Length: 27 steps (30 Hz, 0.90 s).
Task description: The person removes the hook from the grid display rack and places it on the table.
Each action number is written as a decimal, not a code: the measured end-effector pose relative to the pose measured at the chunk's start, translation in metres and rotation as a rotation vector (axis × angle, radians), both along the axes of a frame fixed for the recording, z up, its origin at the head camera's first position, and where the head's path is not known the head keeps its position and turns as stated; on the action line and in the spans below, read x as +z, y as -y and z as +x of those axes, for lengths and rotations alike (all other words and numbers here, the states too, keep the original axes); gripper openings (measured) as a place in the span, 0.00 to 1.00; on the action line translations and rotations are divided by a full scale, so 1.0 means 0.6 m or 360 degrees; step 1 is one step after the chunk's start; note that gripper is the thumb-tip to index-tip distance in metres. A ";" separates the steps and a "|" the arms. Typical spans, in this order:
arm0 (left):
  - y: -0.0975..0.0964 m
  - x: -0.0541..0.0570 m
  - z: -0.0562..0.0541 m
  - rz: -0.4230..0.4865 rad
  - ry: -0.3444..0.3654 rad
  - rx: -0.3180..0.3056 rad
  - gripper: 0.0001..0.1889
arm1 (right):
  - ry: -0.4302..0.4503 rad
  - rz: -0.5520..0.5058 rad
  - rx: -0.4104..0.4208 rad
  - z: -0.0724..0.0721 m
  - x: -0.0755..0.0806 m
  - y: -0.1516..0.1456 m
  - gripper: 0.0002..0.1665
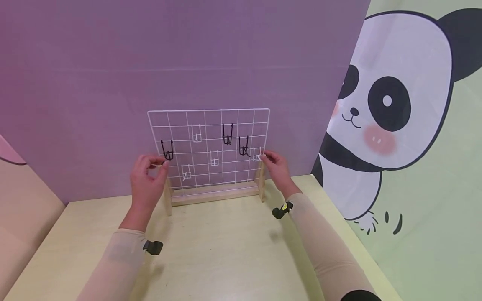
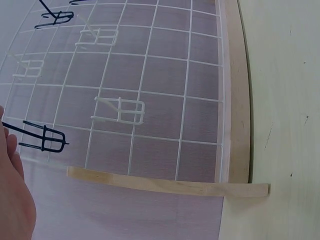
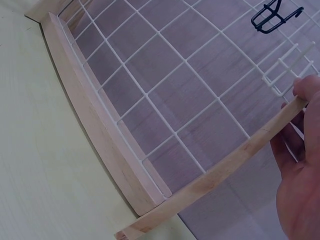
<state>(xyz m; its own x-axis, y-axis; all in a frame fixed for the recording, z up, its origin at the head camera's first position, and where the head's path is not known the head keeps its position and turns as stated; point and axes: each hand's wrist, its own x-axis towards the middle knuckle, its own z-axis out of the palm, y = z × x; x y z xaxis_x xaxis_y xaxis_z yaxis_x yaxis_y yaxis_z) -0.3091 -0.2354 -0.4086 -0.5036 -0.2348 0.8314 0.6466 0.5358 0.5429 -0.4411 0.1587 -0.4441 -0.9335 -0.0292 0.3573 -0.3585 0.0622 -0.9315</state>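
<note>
A white wire grid rack [image 1: 205, 146] stands upright on a wooden base [image 1: 216, 195], with black and white wire hooks on its mesh. My left hand [image 1: 147, 180] is at the rack's left side, where thumb and index finger pinch the projecting prong of a black hook [image 2: 54, 138]. At the right side, my right hand [image 3: 302, 165] grips the rack's edge by the top of the wooden side post [image 3: 220, 172], thumb in front and fingers behind. Right by that thumb is a white hook [image 3: 287, 70].
More hooks hang between the hands, among them a black hook [image 1: 227, 136] near the top and a white hook [image 1: 214, 159] in the middle. The rack stands toward the back of a pale wooden table [image 1: 218, 251], before a purple backdrop [image 1: 211, 50]. A panda-print wall [image 1: 421, 200] is at right.
</note>
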 end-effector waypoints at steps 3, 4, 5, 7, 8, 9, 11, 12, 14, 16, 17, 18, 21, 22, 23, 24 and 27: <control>-0.001 0.001 -0.001 0.0010 -0.0049 0.0018 0.06 | -0.0012 -0.0022 -0.0009 0.002 0.000 0.001 0.20; -0.001 0.001 -0.001 0.0015 -0.0070 0.0026 0.06 | -0.0015 -0.0029 -0.0010 0.002 0.000 0.001 0.20; -0.001 0.000 -0.002 0.0020 -0.0091 0.0040 0.06 | -0.0015 -0.0035 -0.0011 0.002 0.000 0.001 0.20; -0.002 -0.001 -0.002 0.0025 -0.0126 0.0062 0.06 | -0.0013 -0.0051 -0.0009 0.003 -0.001 0.001 0.20; -0.003 -0.001 -0.002 0.0034 -0.0142 0.0072 0.07 | -0.0009 -0.0054 -0.0007 0.003 -0.001 0.001 0.20; -0.003 -0.002 -0.001 0.0041 -0.0148 0.0087 0.07 | -0.0002 -0.0054 -0.0003 0.004 -0.001 0.000 0.20; -0.005 -0.001 0.002 0.0054 -0.0155 0.0104 0.07 | 0.0003 -0.0055 0.0003 0.002 -0.003 -0.001 0.21; -0.006 0.001 0.004 0.0057 -0.0156 0.0107 0.07 | 0.0004 -0.0056 0.0006 0.002 -0.004 -0.002 0.21; -0.008 0.004 0.008 0.0074 -0.0162 0.0116 0.07 | 0.0004 -0.0056 0.0013 0.001 -0.005 -0.002 0.21; -0.009 0.006 0.009 0.0072 -0.0167 0.0113 0.07 | 0.0000 -0.0057 0.0013 -0.001 -0.006 -0.002 0.21; -0.009 0.007 0.009 0.0074 -0.0170 0.0111 0.07 | 0.0001 -0.0062 0.0015 -0.001 -0.006 -0.002 0.21; -0.009 0.007 0.008 0.0077 -0.0173 0.0110 0.07 | -0.0002 -0.0068 0.0019 -0.001 -0.006 -0.001 0.21; -0.007 0.005 0.004 0.0081 -0.0182 0.0114 0.07 | 0.0008 -0.0074 0.0029 0.000 -0.006 -0.001 0.21; -0.007 0.004 0.003 0.0086 -0.0188 0.0114 0.08 | 0.0015 -0.0073 0.0029 0.000 -0.006 -0.001 0.21; -0.007 0.004 0.002 0.0087 -0.0191 0.0115 0.08 | 0.0018 -0.0075 0.0031 0.001 -0.005 -0.001 0.21; -0.006 0.004 0.001 0.0085 -0.0195 0.0115 0.08 | 0.0025 -0.0073 0.0030 0.001 -0.005 -0.001 0.21; -0.005 0.005 -0.001 0.0072 -0.0209 0.0107 0.09 | 0.0042 -0.0060 0.0024 0.000 -0.005 -0.002 0.22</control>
